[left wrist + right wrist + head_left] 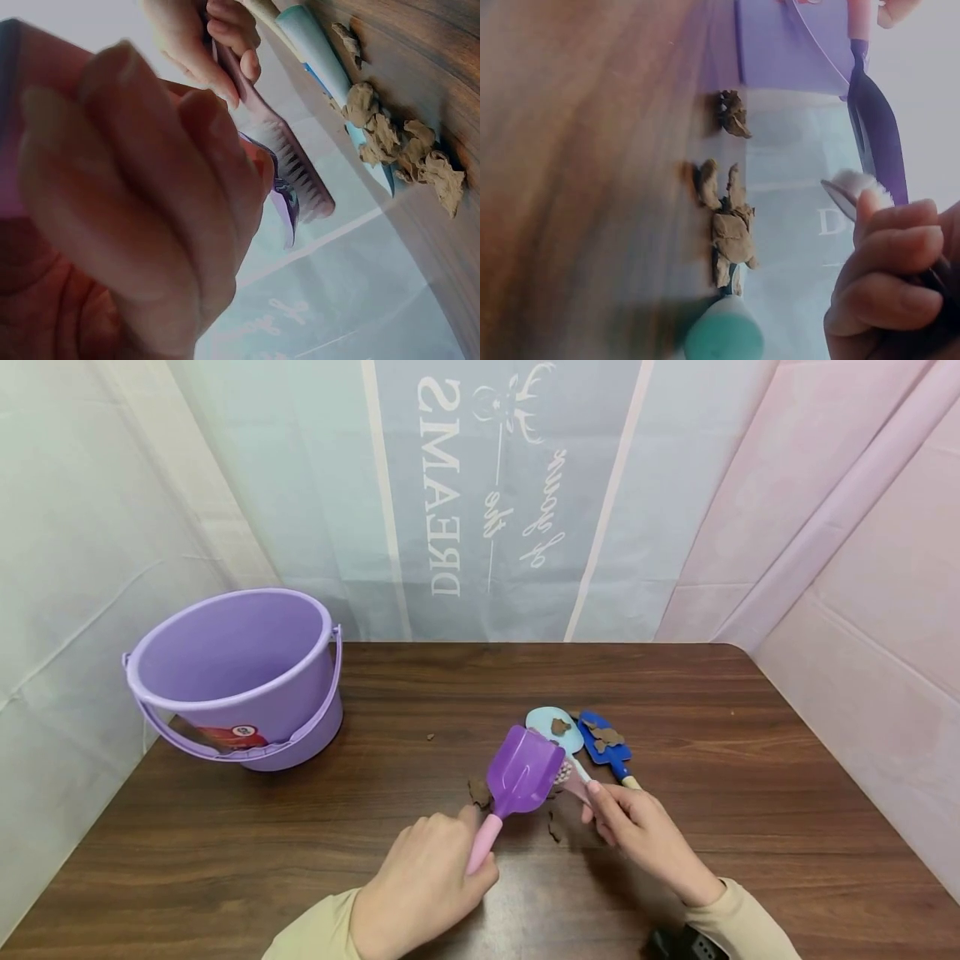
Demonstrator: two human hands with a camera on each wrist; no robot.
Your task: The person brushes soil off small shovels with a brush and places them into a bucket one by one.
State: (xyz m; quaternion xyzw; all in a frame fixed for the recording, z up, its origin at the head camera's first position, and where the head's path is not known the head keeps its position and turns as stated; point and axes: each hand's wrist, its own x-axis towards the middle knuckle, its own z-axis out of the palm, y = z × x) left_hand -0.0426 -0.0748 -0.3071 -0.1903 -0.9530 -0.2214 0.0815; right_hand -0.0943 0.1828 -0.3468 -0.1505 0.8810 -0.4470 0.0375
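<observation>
My left hand [427, 877] grips the pink handle of a purple toy shovel [519, 768], its blade raised over the table. A pink brush [300, 169] with pale bristles is held in my right hand [652, 835]. The brush head meets the shovel blade's right edge in the head view. Behind them lie a light blue shovel [538, 720] and a dark blue shovel [619, 756], each with brown clumps on its blade. More brown clumps, crumpled and dry-looking, show beside the purple shovel [881, 139] in the right wrist view, on the wooden table.
A large purple bucket [292, 727] with its handle hanging down stands at the back left of the table [720, 693]. A printed cloth [480, 610] hangs behind. Small brown bits [553, 828] lie near my hands. A black device [690, 943] is by my right wrist.
</observation>
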